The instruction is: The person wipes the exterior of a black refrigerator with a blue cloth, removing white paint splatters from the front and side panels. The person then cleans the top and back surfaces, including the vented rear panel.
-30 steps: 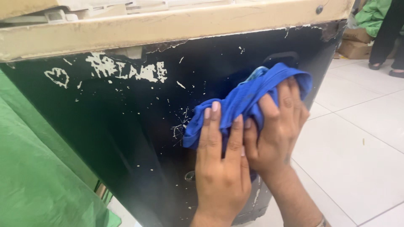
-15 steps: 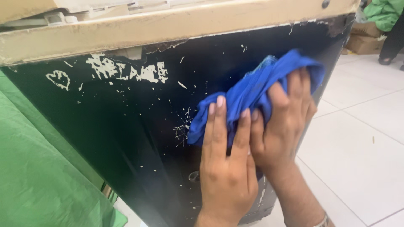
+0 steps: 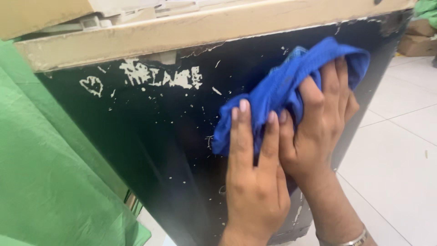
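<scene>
Cloth: one blue cloth [image 3: 291, 86], soft and bunched, pressed on the black panel [image 3: 150, 150] near its upper right part.
Left hand [image 3: 255, 182]: fingers flat and stretched, tips on the lower edge of the cloth.
Right hand [image 3: 318, 127]: curled over the cloth, grasping it.
Panel: hard, dark, with many white scratches; beige rim [image 3: 182, 34] above.
Other fabric: one green sheet [image 3: 50, 182], left.
Floor [image 3: 400, 150]: white tiles.
Boxes: cardboard boxes [image 3: 416, 38] at far right, contents not visible.

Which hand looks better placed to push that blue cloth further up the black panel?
Probably the right hand: its fingers are wrapped into the bunched blue cloth, high on the scratched black panel. The left hand lies flat lower down, only its fingertips on the cloth's bottom edge.
</scene>
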